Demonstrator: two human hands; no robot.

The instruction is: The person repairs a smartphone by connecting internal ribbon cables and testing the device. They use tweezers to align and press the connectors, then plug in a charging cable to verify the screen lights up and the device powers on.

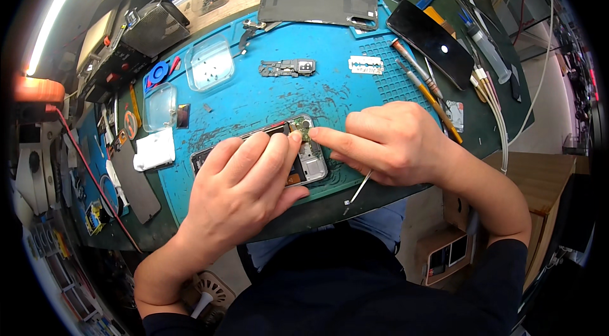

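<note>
An opened phone (313,161), its green board (301,126) exposed, lies on the blue mat. My left hand (241,190) grips it from the left, index fingertip on the board and thumb by the lower edge; it hides much of the phone. My right hand (387,145) reaches in with the index fingertip on the board, beside the left one; its other fingers curl around a thin pale tool (359,189) pointing down toward me. A detached dark inner cover (287,68) and a razor blade (365,64) lie beyond.
A back panel (317,3) lies at the far edge, a dark phone (429,44) with screwdrivers (419,82) and a syringe (490,50) to the right. Two small clear boxes (209,60), a white pad (153,149) and boxy bench equipment (144,31) are on the left.
</note>
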